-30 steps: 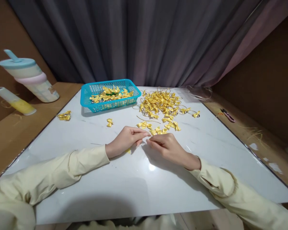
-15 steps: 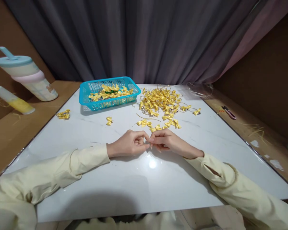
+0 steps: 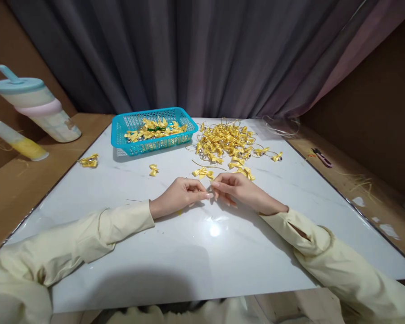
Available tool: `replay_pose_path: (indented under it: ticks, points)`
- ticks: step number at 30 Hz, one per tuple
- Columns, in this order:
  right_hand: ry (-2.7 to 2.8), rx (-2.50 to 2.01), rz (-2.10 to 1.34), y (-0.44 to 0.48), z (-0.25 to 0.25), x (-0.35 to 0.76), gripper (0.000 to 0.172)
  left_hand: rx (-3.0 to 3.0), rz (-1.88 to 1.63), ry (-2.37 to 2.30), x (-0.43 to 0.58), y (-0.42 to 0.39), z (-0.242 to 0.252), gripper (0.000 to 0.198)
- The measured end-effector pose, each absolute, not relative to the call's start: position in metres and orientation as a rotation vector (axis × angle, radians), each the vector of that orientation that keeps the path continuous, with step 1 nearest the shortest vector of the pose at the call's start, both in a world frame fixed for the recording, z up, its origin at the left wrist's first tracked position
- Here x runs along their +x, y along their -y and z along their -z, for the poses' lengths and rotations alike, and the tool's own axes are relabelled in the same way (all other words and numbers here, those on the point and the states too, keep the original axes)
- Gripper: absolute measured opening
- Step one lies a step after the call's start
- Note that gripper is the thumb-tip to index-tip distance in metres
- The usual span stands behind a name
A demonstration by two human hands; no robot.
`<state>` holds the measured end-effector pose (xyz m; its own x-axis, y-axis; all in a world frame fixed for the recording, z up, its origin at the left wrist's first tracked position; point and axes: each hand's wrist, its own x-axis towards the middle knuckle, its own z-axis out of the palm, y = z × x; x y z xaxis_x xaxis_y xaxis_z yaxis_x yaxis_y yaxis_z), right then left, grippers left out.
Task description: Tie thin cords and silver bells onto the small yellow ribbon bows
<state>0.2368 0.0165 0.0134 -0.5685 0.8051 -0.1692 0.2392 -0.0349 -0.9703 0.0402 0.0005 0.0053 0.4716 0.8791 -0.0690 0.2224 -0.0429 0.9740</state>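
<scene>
My left hand [image 3: 178,194] and my right hand [image 3: 238,189] rest on the white table [image 3: 202,243], fingertips pinched together and almost touching near the middle. What they pinch is too small to make out; a bit of yellow shows under the left hand. A loose yellow ribbon bow [image 3: 203,172] lies just beyond the fingertips. Behind it spreads a pile of yellow bows with gold loops and small bells [image 3: 227,141]. A blue plastic basket [image 3: 121,135] at the back left holds more bows.
A single bow [image 3: 153,169] lies left of the hands, and another small bunch [image 3: 89,160] sits near the table's left edge. A pastel tumbler with a straw [image 3: 37,108] and a yellow-white tube [image 3: 16,141] stand on the wooden ledge. Small pink snips [image 3: 322,157] lie on the right ledge.
Both hands moved slightly away from me toward the loose bows. The fingertips stayed pinched close together while the right hand's fingers shifted.
</scene>
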Motion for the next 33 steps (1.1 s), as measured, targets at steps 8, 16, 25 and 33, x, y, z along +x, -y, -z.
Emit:
replay_pose_path:
  ticks: [8,16,25,33]
  points:
    - [1.764,-1.131,-1.652,-0.016,-0.012,0.238,0.042,1.392,-0.779,-0.992,0.039,-0.004,-0.007,0.026]
    - [2.131,-1.022,-1.411,-0.011,-0.007,0.232,0.030,1.327,-0.743,-0.964,0.039,-0.005,-0.008,0.033]
    - [1.992,-1.031,-1.444,-0.001,-0.009,0.225,0.034,1.446,-0.771,-0.972,0.039,-0.003,-0.005,0.033]
    - [1.961,-1.106,-1.404,-0.001,-0.012,0.223,0.037,1.587,-0.841,-0.992,0.040,-0.002,-0.005,0.021]
